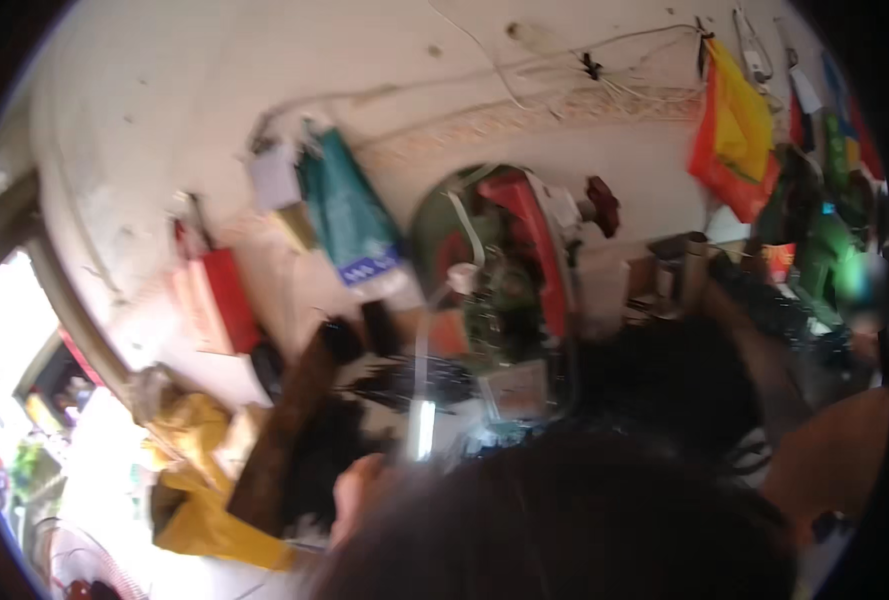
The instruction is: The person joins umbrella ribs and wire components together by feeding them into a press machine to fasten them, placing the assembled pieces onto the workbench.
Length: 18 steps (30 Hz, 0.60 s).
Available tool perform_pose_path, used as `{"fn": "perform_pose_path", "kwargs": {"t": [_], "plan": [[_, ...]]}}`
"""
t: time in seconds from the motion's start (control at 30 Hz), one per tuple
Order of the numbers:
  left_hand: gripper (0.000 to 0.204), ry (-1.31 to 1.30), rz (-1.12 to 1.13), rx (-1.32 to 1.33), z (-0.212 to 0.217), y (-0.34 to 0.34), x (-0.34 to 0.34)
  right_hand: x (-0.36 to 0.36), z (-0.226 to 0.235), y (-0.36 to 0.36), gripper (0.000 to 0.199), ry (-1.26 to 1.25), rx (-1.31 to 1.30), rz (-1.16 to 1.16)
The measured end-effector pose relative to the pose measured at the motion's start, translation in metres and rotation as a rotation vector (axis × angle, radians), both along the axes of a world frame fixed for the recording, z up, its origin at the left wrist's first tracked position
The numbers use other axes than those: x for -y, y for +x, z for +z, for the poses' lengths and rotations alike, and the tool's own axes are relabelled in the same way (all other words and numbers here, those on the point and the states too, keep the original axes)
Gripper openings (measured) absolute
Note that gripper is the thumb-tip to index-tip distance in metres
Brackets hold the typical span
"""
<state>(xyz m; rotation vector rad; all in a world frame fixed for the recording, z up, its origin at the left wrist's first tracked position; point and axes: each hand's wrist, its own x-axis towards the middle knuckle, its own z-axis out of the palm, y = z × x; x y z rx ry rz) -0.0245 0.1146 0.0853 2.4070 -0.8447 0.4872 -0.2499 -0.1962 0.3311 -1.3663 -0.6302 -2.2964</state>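
Note:
A dark, blurred shape that looks like hair [564, 520] fills the lower middle and hides most of what lies below it. At its left edge shows part of a hand, seemingly my left hand [357, 495]; its fingers are smeared, and whether it holds anything is hidden. Just beyond it are a lit white lamp [424, 430] and a heap of thin black pieces [414, 380]. Behind these stands a green machine [504, 300] with a red guard [534, 240] and a dark red knob [601, 205]. My right hand cannot be made out.
A bare arm [834, 450], whose owner I cannot tell, shows at right. Another black heap [664, 380] lies beside the machine. A teal bag [349, 200], a red bag [214, 300] and a yellow bag [744, 110] hang along the wall. Yellow sacking [204, 510] and a fan [84, 560] are lower left.

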Motion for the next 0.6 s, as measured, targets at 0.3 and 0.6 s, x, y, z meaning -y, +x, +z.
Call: {"fn": "perform_pose_path", "kwargs": {"t": [0.3, 0.6], "plan": [[0.016, -0.099, -0.09, -0.197, -0.021, 0.013, 0.027, -0.012, -0.099, 0.046, 0.021, 0.242, -0.353, 0.047], [0.021, -0.039, 0.067, -0.124, 0.0, -0.001, 0.009, -0.01, -0.124, 0.076, 0.02, 0.341, -0.289, 0.151]]}}
